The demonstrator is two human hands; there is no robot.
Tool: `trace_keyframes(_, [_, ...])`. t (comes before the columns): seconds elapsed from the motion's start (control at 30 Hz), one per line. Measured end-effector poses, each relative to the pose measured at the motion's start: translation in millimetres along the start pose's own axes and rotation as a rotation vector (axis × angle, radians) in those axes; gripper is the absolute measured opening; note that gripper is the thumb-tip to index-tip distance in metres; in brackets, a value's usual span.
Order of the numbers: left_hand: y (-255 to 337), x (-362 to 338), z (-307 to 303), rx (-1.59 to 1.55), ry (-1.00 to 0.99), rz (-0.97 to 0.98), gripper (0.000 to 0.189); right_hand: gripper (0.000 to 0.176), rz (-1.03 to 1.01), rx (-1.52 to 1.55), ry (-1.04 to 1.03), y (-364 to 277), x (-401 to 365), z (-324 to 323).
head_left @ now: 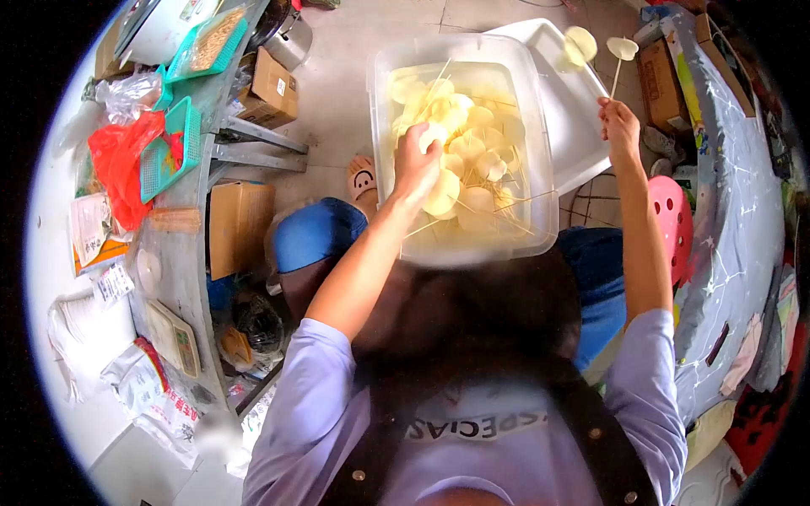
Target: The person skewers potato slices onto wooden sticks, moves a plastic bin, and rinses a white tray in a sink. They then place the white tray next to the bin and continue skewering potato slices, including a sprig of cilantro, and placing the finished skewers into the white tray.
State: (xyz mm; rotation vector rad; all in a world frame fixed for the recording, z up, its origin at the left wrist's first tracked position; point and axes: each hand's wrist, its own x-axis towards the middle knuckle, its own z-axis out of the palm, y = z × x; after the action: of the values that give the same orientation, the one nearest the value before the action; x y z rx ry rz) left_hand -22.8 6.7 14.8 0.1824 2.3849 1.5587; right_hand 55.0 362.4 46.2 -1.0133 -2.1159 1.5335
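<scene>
**HAZARDS: TUB, SKEWERS, SLICES**

1. Tub [462,253]. It rests on the person's knees, with no table under it. Risk: a shift of the knees, or a hard press by the arm, probably tips it, and the contents spill to the floor [337,93].

2. Left hand [417,162]. It is inside the tub, fingers curled down on the pale slices [477,202]. The view is blurred, so it cannot be told whether a slice is gripped. Risk: loose sticks [506,221] lie crossed among the slices, and a point can prick a finger that digs in blind. Thin slices likely crack under a firm squeeze.

3. Right hand [620,124]. It is raised beyond the tub, fingers pinched tight on the skewer [615,78], which stands upright with slices at its tip, above the white tray [582,126]. Risk: a tilt or a jolt may slide a slice off, or a slice may split at its hole and fall outside the tray.
</scene>
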Motion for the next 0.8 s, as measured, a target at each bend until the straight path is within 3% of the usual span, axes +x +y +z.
trace_keyframes(0.1, [-5.8, 21.5, 3.3, 0.355, -0.046, 0.15, 0.047, 0.025, -0.038, -0.543, 0.139, 98.4, 67.8, -18.4])
trace_keyframes(0.17, [6.1, 30.2, 4.1, 0.568, -0.118, 0.245, 0.051, 0.029, 0.048, -0.81, 0.166, 175.2, 98.1, -17.3])
trace_keyframes(0.23, [3.0, 30.8, 17.1, 0.624, -0.165, 0.297, 0.066, 0.031, 0.367, -0.595, 0.207, 226.2, 106.4, 0.0])
trace_keyframes(0.33, [22.4, 15.7, 29.8, 0.666, -0.33, 0.271, 0.078, 0.032, 0.343, -0.805, 0.217, 245.7, 93.0, 29.9])
trace_keyframes(0.4, [19.9, 15.8, 36.8, 0.713, -0.316, 0.319, 0.076, 0.033, 0.41, -0.58, 0.083, 236.1, 82.6, 47.3])
trace_keyframes(0.47, [15.9, 16.8, 41.7, 0.772, -0.285, 0.402, 0.073, 0.033, 0.457, -0.329, -0.088, 270.6, 90.5, 54.4])
trace_keyframes(0.57, [16.9, 21.0, 43.4, 0.792, -0.375, 0.424, 0.07, 0.036, 0.254, -0.815, -0.161, 211.6, 70.8, 59.6])
trace_keyframes(0.67, [29.7, 25.2, 43.8, 0.788, -0.457, 0.367, 0.063, 0.038, 0.174, -0.722, -0.164, 176.8, 84.6, 44.9])
trace_keyframes(0.77, [24.2, 41.1, 35.3, 0.614, -0.523, 0.363, 0.061, 0.035, -0.038, -0.499, -0.175, 112.2, 83.8, 31.7])
trace_keyframes(0.8, [23.6, 45.4, 31.1, 0.526, -0.53, 0.372, 0.048, 0.033, -0.075, -0.337, -0.18, 64.8, 61.5, 32.5])
